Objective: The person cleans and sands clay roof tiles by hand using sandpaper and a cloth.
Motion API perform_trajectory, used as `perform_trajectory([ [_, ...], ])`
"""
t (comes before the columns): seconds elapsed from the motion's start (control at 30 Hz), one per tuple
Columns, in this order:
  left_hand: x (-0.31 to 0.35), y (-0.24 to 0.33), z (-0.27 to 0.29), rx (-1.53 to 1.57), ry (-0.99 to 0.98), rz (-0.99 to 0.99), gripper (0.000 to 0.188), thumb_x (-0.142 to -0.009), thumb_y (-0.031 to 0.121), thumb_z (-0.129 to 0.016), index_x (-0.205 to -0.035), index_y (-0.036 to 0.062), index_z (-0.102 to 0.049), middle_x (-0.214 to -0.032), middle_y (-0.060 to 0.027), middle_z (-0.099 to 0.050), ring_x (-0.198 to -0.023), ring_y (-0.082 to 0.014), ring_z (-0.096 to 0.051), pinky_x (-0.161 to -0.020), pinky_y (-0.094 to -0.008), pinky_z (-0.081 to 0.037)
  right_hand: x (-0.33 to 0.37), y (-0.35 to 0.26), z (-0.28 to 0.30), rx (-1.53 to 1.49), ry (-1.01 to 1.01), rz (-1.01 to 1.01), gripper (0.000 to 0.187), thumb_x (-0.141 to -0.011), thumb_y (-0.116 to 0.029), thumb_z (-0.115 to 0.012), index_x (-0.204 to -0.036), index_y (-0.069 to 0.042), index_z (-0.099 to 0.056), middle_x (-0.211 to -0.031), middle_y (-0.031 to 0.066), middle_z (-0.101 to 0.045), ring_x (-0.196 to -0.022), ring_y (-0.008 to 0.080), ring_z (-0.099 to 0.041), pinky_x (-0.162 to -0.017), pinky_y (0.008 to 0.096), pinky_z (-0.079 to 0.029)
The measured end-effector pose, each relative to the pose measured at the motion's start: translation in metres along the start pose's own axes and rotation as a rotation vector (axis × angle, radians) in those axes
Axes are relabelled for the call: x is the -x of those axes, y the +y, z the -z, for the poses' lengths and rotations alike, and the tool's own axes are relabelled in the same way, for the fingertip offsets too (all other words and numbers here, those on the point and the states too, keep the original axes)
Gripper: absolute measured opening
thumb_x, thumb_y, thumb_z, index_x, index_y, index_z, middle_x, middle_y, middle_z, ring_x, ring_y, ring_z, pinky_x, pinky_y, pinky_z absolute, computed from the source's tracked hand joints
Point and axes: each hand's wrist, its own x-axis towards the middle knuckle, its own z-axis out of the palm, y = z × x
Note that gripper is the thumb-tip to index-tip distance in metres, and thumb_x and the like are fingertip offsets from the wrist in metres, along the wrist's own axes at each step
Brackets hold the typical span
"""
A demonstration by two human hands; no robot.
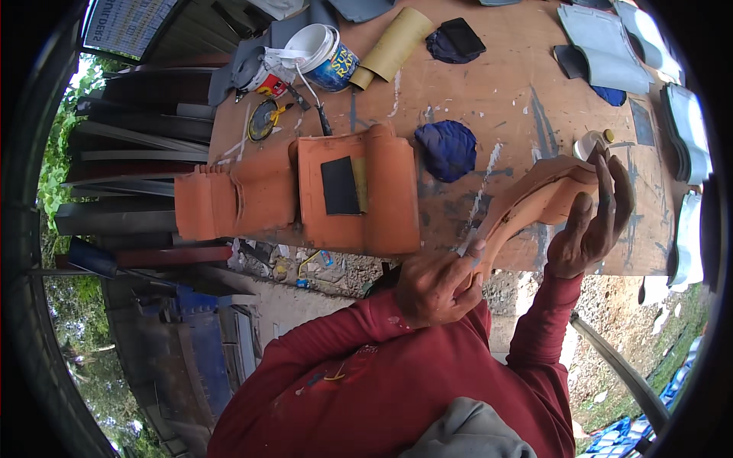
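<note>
I have a curved terracotta roof tile (527, 197) raised on a slant above the table's near edge. My left hand (439, 286) is closed around its lower end. Beside the upper end, my right hand (592, 229) has its fingers stretched up and its thumb apart; it appears to touch the tile's edge, though the exact contact is hidden. To the left, more orange roof tiles (393, 198) lie on the table, one with a dark rectangular piece (340, 186) on it. A crumpled dark blue cloth (447, 150) lies between these tiles and the raised one.
The brown wooden table (519, 69) carries a blue-labelled bucket (334, 67), a smaller paint can (267, 82), a yellow-brown roll (398, 42) and a small bottle (588, 144) near my right hand. Grey tiles (603, 46) sit at the far right. Long metal sheets (130, 175) are stacked left.
</note>
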Motion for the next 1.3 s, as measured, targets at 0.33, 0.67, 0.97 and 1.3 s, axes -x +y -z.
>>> perform_trajectory([
  [0.33, -0.006, -0.147, 0.066, -0.008, 0.074, 0.419, 0.028, -0.093, 0.007, -0.064, -0.122, 0.0032, -0.065, -0.096, -0.0155, -0.068, -0.076, -0.0330, -0.065, -0.070, -0.0398, -0.053, 0.010, 0.002, 0.008, 0.397, -0.277, 0.031, 0.039, -0.105, -0.039, -0.047, -0.109, -0.013, -0.075, -0.124, 0.0035, -0.069, -0.130, 0.0312, -0.051, -0.121, 0.0550, -0.012],
  [0.67, 0.051, -0.315, 0.101, -0.744, -0.631, 0.458, 0.097, -0.067, 0.019, -0.091, -0.150, 0.0161, -0.041, -0.143, -0.0134, -0.048, -0.135, -0.0384, -0.043, -0.113, -0.0519, -0.034, 0.000, 0.010, 0.031, 0.175, -0.424, 0.044, 0.035, -0.093, -0.023, -0.071, -0.124, -0.007, -0.067, -0.129, 0.0120, -0.065, -0.134, 0.0345, -0.052, -0.118, 0.0511, -0.033],
  [0.97, -0.005, -0.315, 0.164, -0.185, -0.472, 0.563, 0.043, -0.069, -0.006, -0.079, -0.110, -0.0018, -0.066, -0.108, -0.0162, -0.064, -0.103, -0.0316, -0.065, -0.092, -0.0390, -0.051, 0.001, -0.003, 0.041, -0.112, -0.320, -0.215, 0.057, -0.088, -0.048, -0.073, -0.125, -0.005, -0.067, -0.131, 0.0226, -0.061, -0.137, 0.0371, -0.048, -0.126, 0.0561, -0.012],
  [1.3, -0.174, -0.035, 0.111, -0.106, -0.379, -0.442, 0.019, -0.073, 0.003, -0.074, -0.091, 0.0052, -0.067, -0.089, -0.0082, -0.056, -0.089, -0.0275, -0.059, -0.079, -0.0424, -0.044, -0.028, -0.012, 0.029, -0.144, -0.489, -0.112, 0.113, -0.073, -0.066, -0.080, -0.157, -0.011, -0.030, -0.136, 0.0201, -0.061, -0.136, 0.0379, -0.048, -0.123, 0.0571, -0.014],
])
